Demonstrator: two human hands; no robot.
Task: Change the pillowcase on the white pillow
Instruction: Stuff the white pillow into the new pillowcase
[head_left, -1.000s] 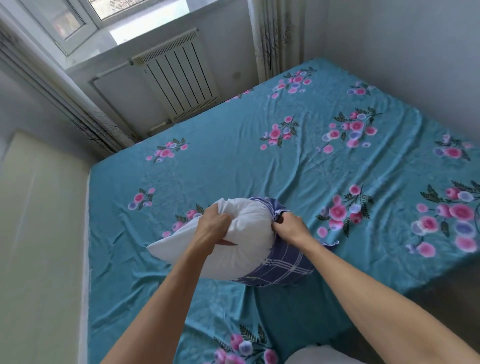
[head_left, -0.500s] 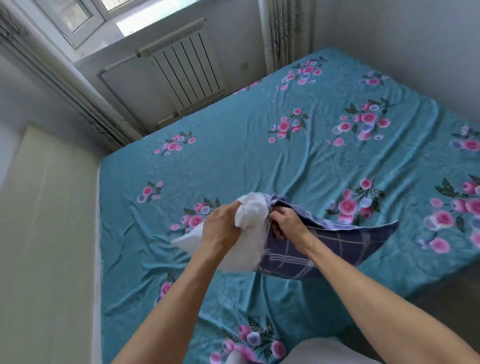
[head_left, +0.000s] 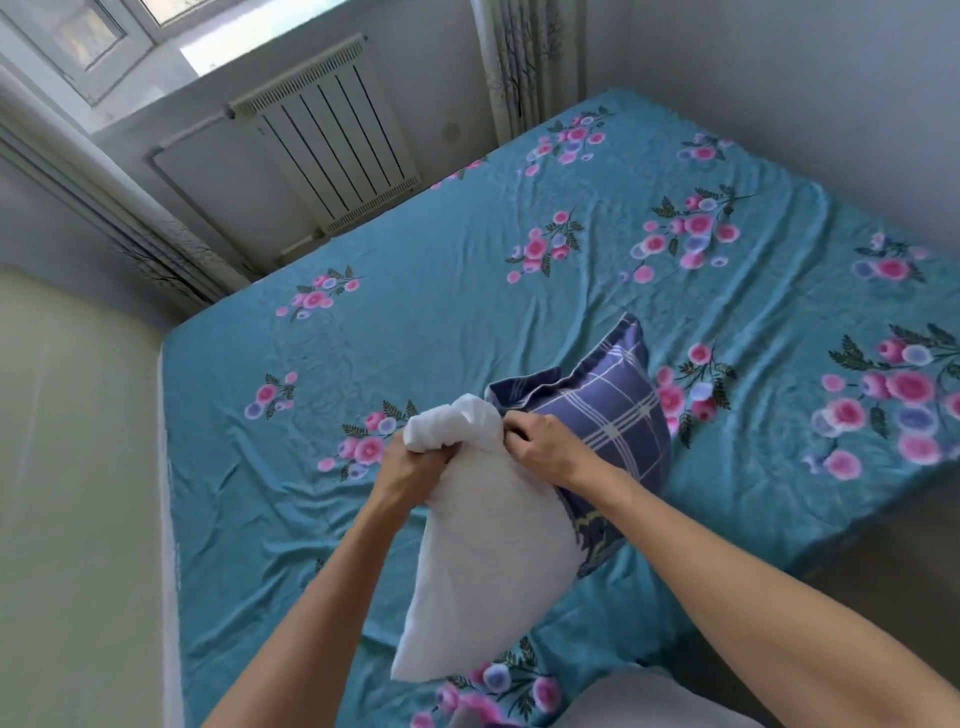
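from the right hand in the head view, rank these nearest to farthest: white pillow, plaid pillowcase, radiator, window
Measured from the right hand:
1. White pillow: touching the hand, on its left. The plaid pillowcase, under and behind the hand on its right, also touches it, so these two are too close to call.
2. Radiator: on the far wall beyond the bed.
3. Window: above the radiator, top left.

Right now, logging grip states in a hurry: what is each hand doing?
Left hand: closed, gripping the bunched top of the white pillow.
Right hand: closed on the edge of the blue plaid pillowcase.
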